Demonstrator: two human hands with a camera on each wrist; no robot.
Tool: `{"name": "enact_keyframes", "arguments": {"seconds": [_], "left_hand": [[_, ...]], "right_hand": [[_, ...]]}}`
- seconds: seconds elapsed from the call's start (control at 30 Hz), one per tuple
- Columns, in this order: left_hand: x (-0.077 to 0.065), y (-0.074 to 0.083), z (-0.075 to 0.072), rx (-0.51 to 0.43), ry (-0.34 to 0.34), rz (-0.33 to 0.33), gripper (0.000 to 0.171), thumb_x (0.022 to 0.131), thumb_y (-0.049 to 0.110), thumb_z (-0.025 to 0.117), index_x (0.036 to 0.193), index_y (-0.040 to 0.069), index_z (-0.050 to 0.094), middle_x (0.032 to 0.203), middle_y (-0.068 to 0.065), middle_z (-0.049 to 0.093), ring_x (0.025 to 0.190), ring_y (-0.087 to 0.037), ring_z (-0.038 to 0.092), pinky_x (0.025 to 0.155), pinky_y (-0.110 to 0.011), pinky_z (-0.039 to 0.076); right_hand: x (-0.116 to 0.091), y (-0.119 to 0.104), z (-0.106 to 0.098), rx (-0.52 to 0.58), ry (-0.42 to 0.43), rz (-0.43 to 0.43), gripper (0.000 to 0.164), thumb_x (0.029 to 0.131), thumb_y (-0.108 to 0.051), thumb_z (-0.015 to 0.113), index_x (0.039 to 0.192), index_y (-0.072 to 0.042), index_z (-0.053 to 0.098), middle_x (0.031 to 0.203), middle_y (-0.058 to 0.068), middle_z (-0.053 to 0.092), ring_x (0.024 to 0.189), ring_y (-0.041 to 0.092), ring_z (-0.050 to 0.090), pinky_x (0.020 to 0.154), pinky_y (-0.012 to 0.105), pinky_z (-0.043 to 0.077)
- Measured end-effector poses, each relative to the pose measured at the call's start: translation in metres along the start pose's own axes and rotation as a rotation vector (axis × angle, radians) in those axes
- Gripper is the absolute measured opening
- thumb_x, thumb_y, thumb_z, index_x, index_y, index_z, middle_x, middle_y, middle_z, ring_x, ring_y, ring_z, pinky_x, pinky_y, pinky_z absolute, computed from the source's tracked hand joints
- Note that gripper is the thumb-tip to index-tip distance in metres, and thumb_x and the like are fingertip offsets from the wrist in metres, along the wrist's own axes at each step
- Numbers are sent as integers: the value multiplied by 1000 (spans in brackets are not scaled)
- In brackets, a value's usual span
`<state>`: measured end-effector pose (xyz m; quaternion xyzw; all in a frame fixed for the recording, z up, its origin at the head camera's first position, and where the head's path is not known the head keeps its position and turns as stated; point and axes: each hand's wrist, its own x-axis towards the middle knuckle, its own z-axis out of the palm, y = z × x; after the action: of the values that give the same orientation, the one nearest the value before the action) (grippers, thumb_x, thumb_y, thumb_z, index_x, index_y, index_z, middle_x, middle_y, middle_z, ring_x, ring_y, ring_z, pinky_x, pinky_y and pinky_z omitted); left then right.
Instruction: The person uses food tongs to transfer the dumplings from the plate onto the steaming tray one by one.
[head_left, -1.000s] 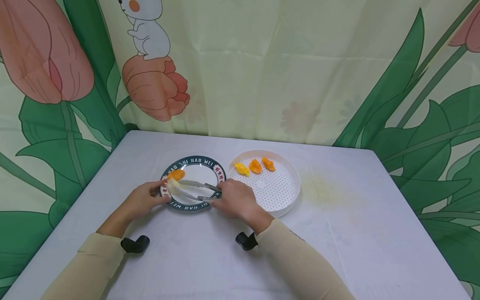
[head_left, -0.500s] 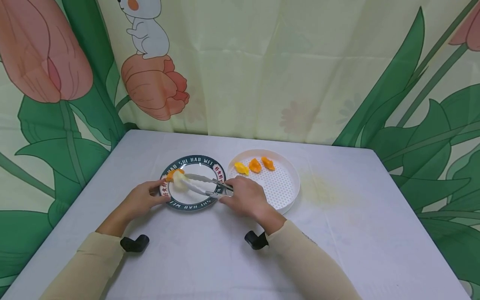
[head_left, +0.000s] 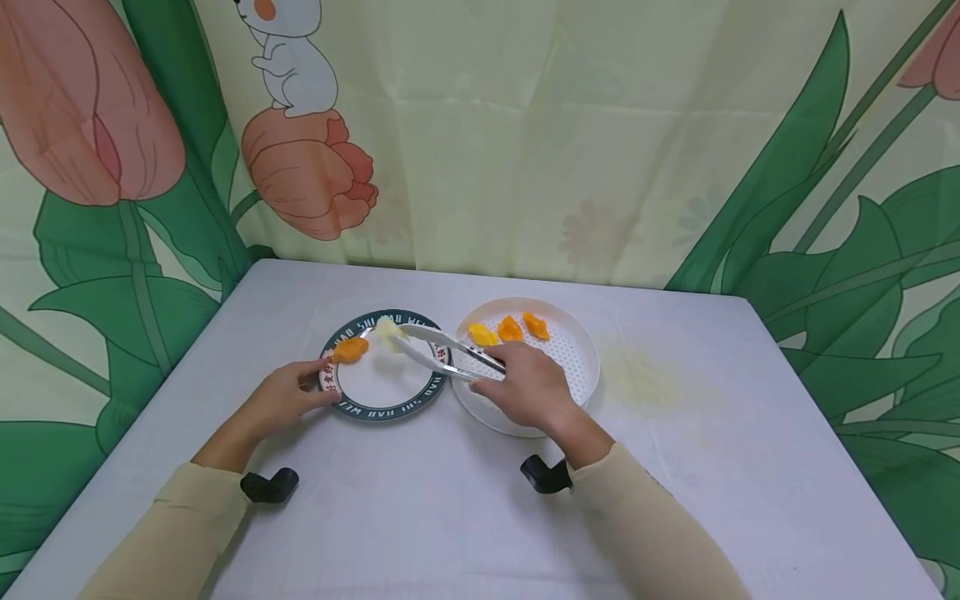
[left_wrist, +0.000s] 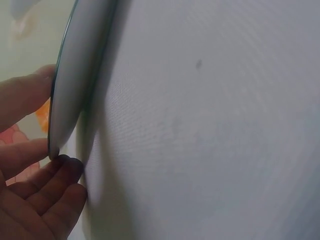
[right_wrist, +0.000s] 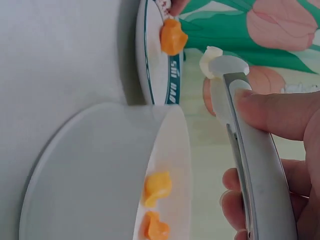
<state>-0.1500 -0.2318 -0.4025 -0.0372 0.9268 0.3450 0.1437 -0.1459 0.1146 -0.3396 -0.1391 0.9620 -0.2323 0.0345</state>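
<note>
My left hand pinches the left rim of a round white plate with a dark green lettered border. In the left wrist view the thumb and fingers sit on either side of that rim. My right hand grips a pair of metal tongs, thumb along one arm. Between the tongs' tips is a pale cream dumpling, raised above the far part of the plate. On the plate's left side lies an orange dumpling, close to my left fingers.
Right beside the plate stands a round white steamer tray with a perforated base and raised wall. Along its back sit a yellow dumpling and two orange dumplings. A white cloth covers the table; a flowered curtain hangs behind.
My right hand has moved right with the tongs, lifting the cream dumpling away from the orange one toward the plate's far side. The left hand stays at the rim.
</note>
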Motion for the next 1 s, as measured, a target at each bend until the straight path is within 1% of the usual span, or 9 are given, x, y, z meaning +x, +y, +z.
{"name": "enact_keyframes", "arguments": {"seconds": [0.13,0.23,0.37,0.43,0.53,0.67,0.73,0.83,1.0], "left_hand": [[0,1,0,2,2,-1,82,91,38,73,153,-1,35,151,-34,35,136,-51,37,102,-56,44],[0,1,0,6,6,7,80,91,37,73,152,-2,36,150,-34,36,135,-51,37,102,-56,45],[0,2,1,4,16,25,77,92,33,73,150,-4,39,150,-34,36,133,-50,40,101,-54,46],[1,3,0,0,24,31,75,92,31,73,149,-5,40,151,-33,34,133,-50,39,101,-54,46],[2,4,0,-6,34,37,74,91,27,74,148,-6,41,155,-32,26,138,-51,31,103,-56,43],[5,4,0,-4,38,43,76,89,27,76,148,-6,41,160,-29,19,144,-51,19,106,-59,37],[7,3,-1,-5,42,48,77,90,27,75,149,-6,39,160,-27,21,144,-50,20,106,-59,38],[10,1,-2,-15,52,50,77,91,28,73,151,-4,36,158,-26,28,141,-49,29,104,-56,42],[14,-4,-3,-29,59,28,79,93,28,72,153,-2,32,153,-30,35,136,-50,37,101,-55,46]], "right_hand": [[-3,10,-6,14,23,16,51,86,-41,75,130,-15,69,106,1,67,86,19,55,63,32,45],[-5,19,-10,15,42,24,53,86,-41,73,132,-15,67,111,3,68,91,20,57,68,35,46],[-12,32,-16,7,70,61,55,87,-42,72,134,-13,66,121,6,68,99,24,60,74,39,48],[-15,38,-18,7,78,81,56,87,-42,72,134,-13,65,124,8,67,102,26,60,75,41,49],[-19,45,-21,10,79,105,58,87,-42,72,136,-11,64,129,11,64,105,28,60,76,41,50],[-23,53,-22,13,74,130,59,87,-41,72,136,-9,63,127,12,64,102,28,59,74,40,48],[-25,57,-23,11,77,144,59,87,-41,72,136,-8,63,126,13,64,101,28,59,73,38,48],[-28,63,-24,14,79,156,59,87,-40,72,135,-7,63,125,14,64,101,28,59,73,38,47],[-30,69,-25,23,85,161,58,88,-38,71,135,-6,63,127,15,64,105,30,60,78,43,49]]}}
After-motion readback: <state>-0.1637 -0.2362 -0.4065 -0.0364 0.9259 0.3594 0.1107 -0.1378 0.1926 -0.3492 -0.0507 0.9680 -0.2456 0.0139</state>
